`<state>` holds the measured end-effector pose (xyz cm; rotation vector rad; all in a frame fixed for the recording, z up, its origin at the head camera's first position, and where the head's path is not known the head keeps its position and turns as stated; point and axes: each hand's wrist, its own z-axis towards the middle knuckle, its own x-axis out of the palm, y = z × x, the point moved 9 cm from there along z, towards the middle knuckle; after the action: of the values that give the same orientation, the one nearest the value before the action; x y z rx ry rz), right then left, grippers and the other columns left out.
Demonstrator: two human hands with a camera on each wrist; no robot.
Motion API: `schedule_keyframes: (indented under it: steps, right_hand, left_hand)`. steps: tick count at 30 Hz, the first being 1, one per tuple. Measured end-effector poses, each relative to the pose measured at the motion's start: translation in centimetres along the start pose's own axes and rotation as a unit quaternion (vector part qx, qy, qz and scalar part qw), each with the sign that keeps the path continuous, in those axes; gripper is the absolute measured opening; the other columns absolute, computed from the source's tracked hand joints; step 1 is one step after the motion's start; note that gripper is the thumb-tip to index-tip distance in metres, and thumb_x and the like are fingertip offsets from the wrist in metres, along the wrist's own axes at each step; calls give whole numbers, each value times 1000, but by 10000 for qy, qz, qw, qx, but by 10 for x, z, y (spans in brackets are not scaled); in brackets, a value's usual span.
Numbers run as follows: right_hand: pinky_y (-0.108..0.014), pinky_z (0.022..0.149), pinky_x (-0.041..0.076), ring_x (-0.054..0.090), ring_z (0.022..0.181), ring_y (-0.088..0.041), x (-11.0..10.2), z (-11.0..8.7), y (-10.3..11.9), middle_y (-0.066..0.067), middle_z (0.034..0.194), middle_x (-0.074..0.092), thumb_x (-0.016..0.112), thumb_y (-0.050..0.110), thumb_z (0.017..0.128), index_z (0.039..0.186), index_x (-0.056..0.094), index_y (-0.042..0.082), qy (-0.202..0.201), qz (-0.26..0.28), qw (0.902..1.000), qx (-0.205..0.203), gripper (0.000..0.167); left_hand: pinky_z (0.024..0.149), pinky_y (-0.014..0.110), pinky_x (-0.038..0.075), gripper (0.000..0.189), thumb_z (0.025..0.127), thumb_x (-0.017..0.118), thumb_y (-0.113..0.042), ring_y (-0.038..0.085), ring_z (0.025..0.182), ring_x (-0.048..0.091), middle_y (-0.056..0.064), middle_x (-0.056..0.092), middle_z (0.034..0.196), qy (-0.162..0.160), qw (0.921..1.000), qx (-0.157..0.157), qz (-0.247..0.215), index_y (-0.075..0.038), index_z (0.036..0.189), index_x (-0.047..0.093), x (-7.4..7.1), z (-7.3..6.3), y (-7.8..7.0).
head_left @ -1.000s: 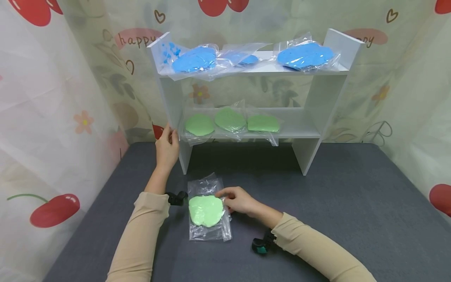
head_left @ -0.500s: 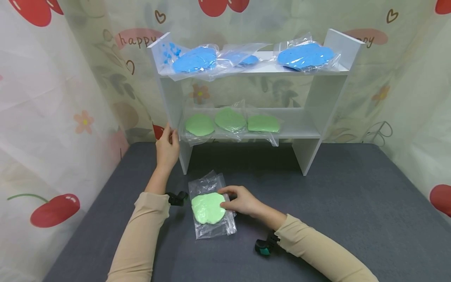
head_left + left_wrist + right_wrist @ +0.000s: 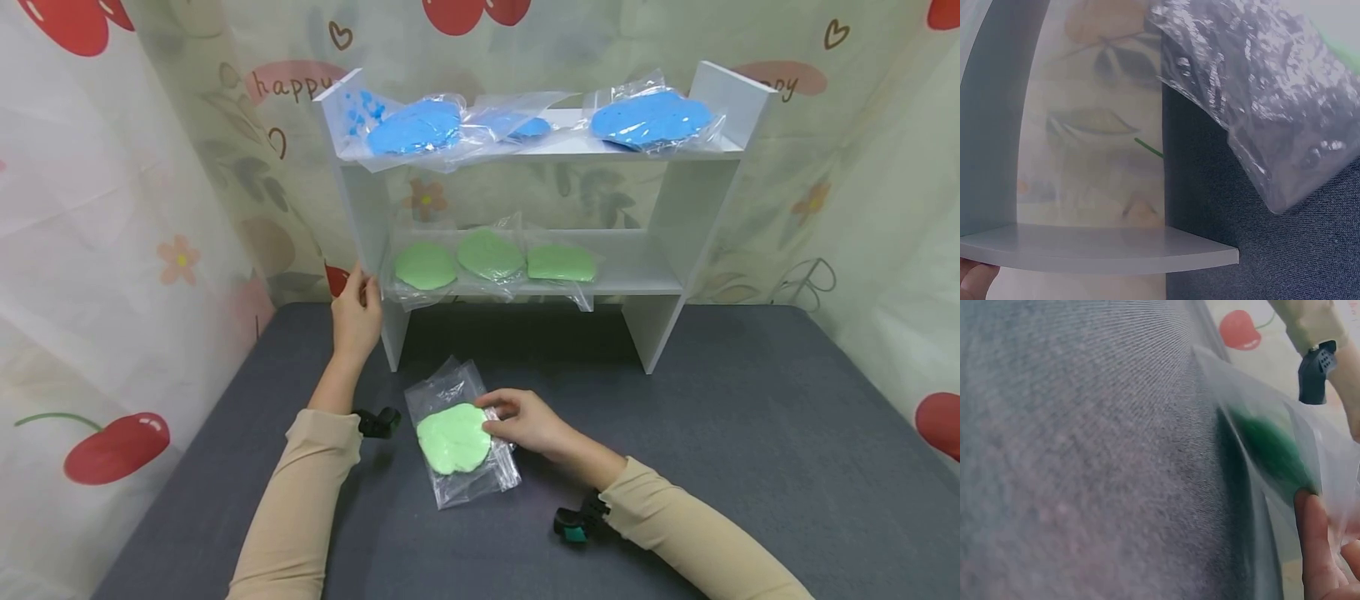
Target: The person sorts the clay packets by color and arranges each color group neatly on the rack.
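Note:
In the head view my right hand (image 3: 528, 425) pinches the right side of a clear plastic bag (image 3: 480, 483) with a flat light-green clay-like piece (image 3: 453, 437). Seen from the right wrist, one edge of the bag (image 3: 1260, 437) is lifted off the table, with fingers (image 3: 1313, 537) against it. My left hand (image 3: 356, 321) touches the outer left side of a white two-tier shelf (image 3: 652, 267). The left wrist view shows its fingers (image 3: 975, 278) only partly, beyond the side panel (image 3: 1097, 250); none show on the inner face.
Several bagged blue pieces (image 3: 651, 119) lie on the upper tier. Three bagged green pieces (image 3: 491, 254) sit on the lower tier, toward its left, with bag edges overhanging. A dark grey table (image 3: 750, 467) extends around the shelf, and printed curtains (image 3: 862, 208) surround it.
My right hand has moved slightly right and away from me, drawing the bag along. The bag has turned a little and its far end tilts left. My left hand has stayed put.

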<state>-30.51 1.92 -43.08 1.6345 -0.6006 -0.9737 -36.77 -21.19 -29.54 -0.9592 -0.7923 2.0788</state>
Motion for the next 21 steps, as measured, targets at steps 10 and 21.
schedule_keyframes:
  steps: [10, 21]
  right_hand:
    - [-24, 69, 51, 52, 91, -14, -13, -11, 11, -18, 122, 55, 58, 10, 91, 123, 58, 4, -55, -277, 9995, -170, 32]
    - [-27, 72, 50, 52, 105, -23, -26, -21, 22, -16, 130, 54, 58, 13, 92, 121, 59, 6, -142, -374, 9990, -209, 30]
  left_hand:
    - [83, 49, 51, 43, 99, 43, -11, 37, 107, 62, 26, 62, 113, -11, 9999, -92, -77, -6, 141, 41, 0, 0, 0]
    - [79, 49, 51, 43, 99, 42, -12, 38, 104, 63, 27, 62, 114, 12, 10000, -20, -41, -7, 142, 40, 0, 0, 0]
